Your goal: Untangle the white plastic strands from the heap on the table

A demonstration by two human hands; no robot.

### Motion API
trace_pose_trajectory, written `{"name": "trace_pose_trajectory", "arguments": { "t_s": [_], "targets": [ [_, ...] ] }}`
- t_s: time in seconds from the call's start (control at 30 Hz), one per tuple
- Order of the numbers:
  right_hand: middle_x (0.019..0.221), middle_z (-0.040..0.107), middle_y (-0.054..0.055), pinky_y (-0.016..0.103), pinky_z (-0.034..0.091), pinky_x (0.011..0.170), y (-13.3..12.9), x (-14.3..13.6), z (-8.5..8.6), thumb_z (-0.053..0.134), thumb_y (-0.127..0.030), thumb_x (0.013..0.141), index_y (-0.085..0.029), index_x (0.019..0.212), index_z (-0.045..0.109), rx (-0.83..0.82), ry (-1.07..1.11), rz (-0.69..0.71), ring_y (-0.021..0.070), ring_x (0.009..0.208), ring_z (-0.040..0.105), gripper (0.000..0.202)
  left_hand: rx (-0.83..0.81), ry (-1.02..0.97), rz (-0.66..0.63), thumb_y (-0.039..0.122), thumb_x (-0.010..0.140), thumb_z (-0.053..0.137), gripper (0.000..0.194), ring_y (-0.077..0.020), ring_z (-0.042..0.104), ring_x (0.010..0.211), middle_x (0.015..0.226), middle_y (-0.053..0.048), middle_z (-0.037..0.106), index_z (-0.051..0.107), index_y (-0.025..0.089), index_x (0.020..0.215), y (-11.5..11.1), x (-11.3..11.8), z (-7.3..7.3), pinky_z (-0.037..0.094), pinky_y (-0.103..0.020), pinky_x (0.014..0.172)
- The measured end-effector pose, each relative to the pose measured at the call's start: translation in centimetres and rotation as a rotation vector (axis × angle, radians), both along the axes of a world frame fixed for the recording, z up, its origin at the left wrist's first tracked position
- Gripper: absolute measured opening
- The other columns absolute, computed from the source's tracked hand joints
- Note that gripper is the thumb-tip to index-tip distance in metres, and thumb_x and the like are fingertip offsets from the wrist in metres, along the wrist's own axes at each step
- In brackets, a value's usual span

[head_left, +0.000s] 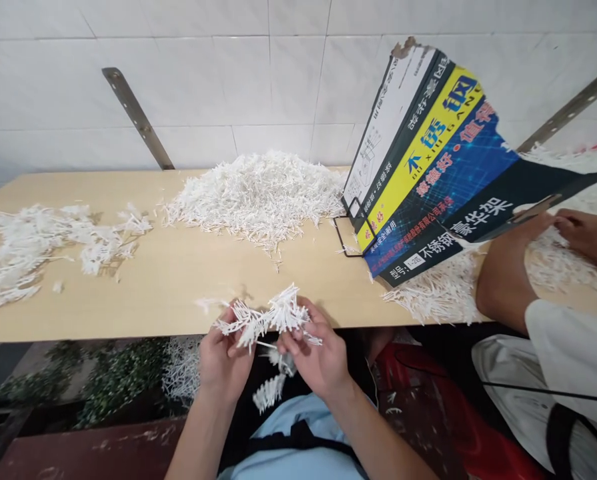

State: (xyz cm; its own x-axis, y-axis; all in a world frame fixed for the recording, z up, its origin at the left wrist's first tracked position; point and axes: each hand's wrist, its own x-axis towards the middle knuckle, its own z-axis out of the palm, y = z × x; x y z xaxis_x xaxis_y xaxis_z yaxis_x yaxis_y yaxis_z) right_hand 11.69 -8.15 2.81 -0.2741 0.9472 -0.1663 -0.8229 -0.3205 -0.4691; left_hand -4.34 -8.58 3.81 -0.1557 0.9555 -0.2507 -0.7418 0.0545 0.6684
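My left hand (225, 363) and my right hand (324, 357) are held close together at the table's front edge. Both are closed on a bunch of thin white plastic sprigs (285, 310), which stretches between them with its small prongs sticking out. Below it another cluster of white prongs (269, 393) hangs in front of my light blue clothing; what holds it up is partly hidden. Beyond my hands, a large heap of loose white sticks (273, 193) lies on the wooden table (178, 287). To the left are joined white sprigs (63, 237) in a loose, flat spread.
A printed cardboard divider (428, 160) leans upright in a black wire stand (349, 237) at the right. Beyond it a co-worker's hand (581, 230) is among more white sticks (438, 290). Metal brackets (138, 117) stand against the tiled wall.
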Motion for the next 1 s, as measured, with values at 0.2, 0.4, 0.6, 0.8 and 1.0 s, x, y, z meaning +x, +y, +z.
{"name": "trace_pose_trajectory", "arguments": {
  "t_s": [0.2, 0.4, 0.6, 0.8, 1.0],
  "targets": [
    [0.088, 0.071, 0.006, 0.027, 0.05, 0.064, 1.3, 2.3, 0.9, 0.07, -0.028, 0.074, -0.019, 0.138, 0.061, 0.015, -0.059, -0.016, 0.0171, 0.072, 0.062, 0.065, 0.051, 0.405, -0.611, 0.027, 0.074, 0.086, 0.023, -0.0062, 0.044, 0.049, 0.058, 0.003, 0.054, 0.074, 0.015, 0.089, -0.8, -0.8, -0.3, 0.036, -0.02, 0.051],
    [0.085, 0.071, 0.005, 0.026, 0.047, 0.051, 0.3, -0.4, -0.7, 0.062, -0.047, 0.088, -0.019, 0.127, 0.068, -0.124, -0.063, 0.147, 0.0166, 0.064, 0.06, 0.048, 0.142, 0.203, -0.181, 0.039, 0.072, 0.087, 0.031, -0.0042, 0.031, 0.038, 0.045, 0.006, 0.043, 0.067, 0.016, 0.065, -0.8, -0.5, -0.4, 0.028, -0.019, 0.041],
    [0.067, 0.064, 0.003, 0.024, 0.046, 0.053, 0.5, 0.4, 0.6, 0.061, -0.05, 0.089, -0.014, 0.114, 0.073, -0.144, 0.074, -0.052, 0.0125, 0.054, 0.051, 0.045, -0.041, 0.006, -0.108, 0.031, 0.073, 0.085, 0.029, -0.0043, 0.024, 0.04, 0.042, 0.011, 0.026, 0.061, 0.017, 0.064, -1.0, 1.6, -0.9, 0.038, -0.018, 0.048],
    [0.059, 0.059, -0.002, 0.022, 0.043, 0.052, 1.5, 2.9, 2.6, 0.044, -0.06, 0.099, -0.021, 0.139, 0.061, -0.208, 0.078, -0.115, 0.0117, 0.048, 0.047, 0.058, -0.037, 0.294, -0.569, 0.04, 0.085, 0.076, 0.026, -0.0043, 0.024, 0.043, 0.045, 0.008, 0.034, 0.073, 0.015, 0.087, -1.2, 1.2, -0.3, 0.023, -0.02, 0.049],
    [0.06, 0.061, 0.003, 0.022, 0.028, 0.044, 0.1, 3.8, 0.5, 0.047, -0.073, 0.093, -0.013, 0.108, 0.071, -0.145, -0.229, 0.327, 0.0115, 0.045, 0.043, 0.066, -0.02, 0.376, -0.762, 0.043, 0.079, 0.079, 0.031, -0.0133, 0.05, 0.056, 0.065, -0.006, 0.061, 0.074, 0.014, 0.07, -1.1, -2.6, 1.0, 0.033, -0.026, 0.054]
  ]
}}
